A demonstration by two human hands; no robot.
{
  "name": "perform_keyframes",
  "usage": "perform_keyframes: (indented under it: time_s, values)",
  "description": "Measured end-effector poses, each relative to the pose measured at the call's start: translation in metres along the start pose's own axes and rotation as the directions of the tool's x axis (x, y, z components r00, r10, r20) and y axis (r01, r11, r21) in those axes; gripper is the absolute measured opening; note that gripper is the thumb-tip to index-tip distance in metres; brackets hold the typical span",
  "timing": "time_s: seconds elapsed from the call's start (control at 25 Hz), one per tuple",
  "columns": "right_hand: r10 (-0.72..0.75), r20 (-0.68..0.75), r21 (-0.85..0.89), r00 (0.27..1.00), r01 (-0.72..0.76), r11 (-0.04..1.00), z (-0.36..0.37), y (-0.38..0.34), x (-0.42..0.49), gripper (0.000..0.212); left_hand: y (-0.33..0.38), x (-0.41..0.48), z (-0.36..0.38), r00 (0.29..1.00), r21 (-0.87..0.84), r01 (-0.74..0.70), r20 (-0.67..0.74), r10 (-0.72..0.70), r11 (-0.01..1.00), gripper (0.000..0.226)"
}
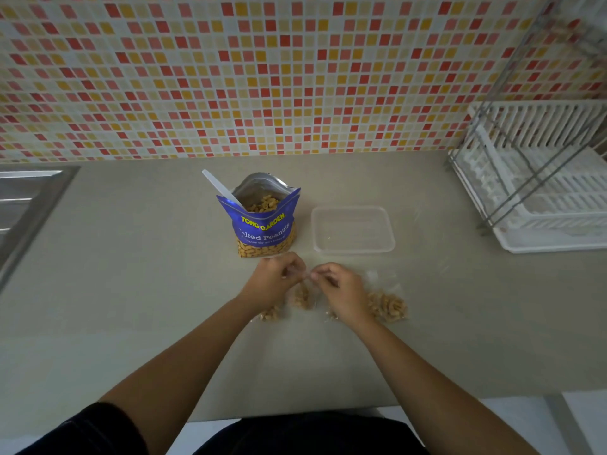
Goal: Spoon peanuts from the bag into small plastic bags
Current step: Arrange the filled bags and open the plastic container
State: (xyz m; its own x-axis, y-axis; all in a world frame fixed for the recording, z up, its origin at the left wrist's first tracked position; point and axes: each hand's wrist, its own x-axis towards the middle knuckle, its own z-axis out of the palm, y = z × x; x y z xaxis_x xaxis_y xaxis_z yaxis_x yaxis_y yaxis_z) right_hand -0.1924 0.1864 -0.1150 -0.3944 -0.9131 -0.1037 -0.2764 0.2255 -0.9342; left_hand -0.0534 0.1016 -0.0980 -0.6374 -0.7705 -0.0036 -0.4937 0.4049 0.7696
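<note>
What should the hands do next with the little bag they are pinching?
Probably finish closing it and lay it down. Both the left hand and the right hand pinch the top of a small bag that already has peanuts in it. The spoon rests in the open peanut bag, and another filled bag lies to the right.

A blue peanut bag with yellow and white lettering, silver-lined, holds tan peanuts and a white spoon on a beige counter. At twelve o'clock, a wall of red, orange, pink and white mosaic tiles; at three o'clock, a white rack.
</note>
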Motion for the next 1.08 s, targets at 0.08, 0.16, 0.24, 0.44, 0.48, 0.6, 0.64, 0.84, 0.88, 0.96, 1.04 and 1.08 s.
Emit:
perform_keyframes:
  time_s: [0.08,0.16,0.24,0.44,0.48,0.6,0.64,0.84,0.88,0.96,1.04,1.08]
  values:
    - [0.022,0.003,0.093,1.000,-0.022,0.995,-0.002,-0.004,0.000,0.007,0.003,-0.002,-0.006,0.993,-0.152,0.115,0.012,-0.114,0.982,0.011]
    - [0.030,-0.020,0.130,0.999,-0.027,0.991,-0.003,-0.009,0.001,0.015,0.007,-0.004,-0.011,0.987,-0.274,0.163,0.051,-0.155,0.948,0.015]
    - [0.025,-0.054,0.135,0.998,-0.017,0.991,-0.003,-0.014,0.002,0.020,0.012,-0.003,-0.014,0.990,-0.315,0.143,0.054,-0.133,0.938,0.016]
    - [-0.029,-0.102,0.045,0.994,0.034,0.998,-0.005,-0.025,0.002,0.005,0.019,0.002,-0.018,1.000,-0.152,0.019,-0.019,-0.022,0.988,0.010]
    - [-0.044,-0.110,0.006,0.993,0.044,0.999,-0.004,-0.026,0.002,0.003,0.020,0.002,-0.017,1.000,-0.112,0.004,-0.028,-0.007,0.994,0.009]
    - [-0.084,-0.139,-0.180,0.987,0.058,0.982,-0.001,-0.032,0.000,0.006,0.019,0.002,-0.014,0.999,-0.037,0.007,-0.048,-0.009,0.999,0.006]
    - [-0.089,-0.148,-0.222,0.985,0.055,0.974,0.000,-0.034,-0.001,0.007,0.018,0.002,-0.014,0.999,-0.040,0.014,-0.051,-0.016,0.999,0.006]
    - [-0.099,-0.138,-0.258,0.985,0.061,0.964,0.001,-0.038,-0.009,0.006,0.002,-0.002,-0.017,0.997,-0.094,0.042,-0.053,-0.047,0.995,0.007]
    - [-0.100,-0.136,-0.259,0.986,0.062,0.964,0.002,-0.038,-0.009,0.005,-0.002,-0.003,-0.018,0.997,-0.099,0.047,-0.055,-0.053,0.994,0.007]
    - [-0.097,-0.137,-0.253,0.986,0.060,0.966,0.004,-0.038,-0.010,0.005,-0.005,-0.003,-0.019,0.997,-0.100,0.043,-0.056,-0.048,0.994,0.009]
    - [-0.072,-0.142,-0.221,0.987,0.040,0.975,0.004,-0.037,-0.009,0.005,-0.004,-0.004,-0.019,0.995,-0.115,0.063,-0.067,-0.071,0.991,0.010]
    - [-0.043,-0.143,-0.187,0.989,0.016,0.982,0.002,-0.037,-0.008,0.005,-0.004,-0.004,-0.019,0.992,-0.160,0.094,-0.065,-0.106,0.983,0.009]
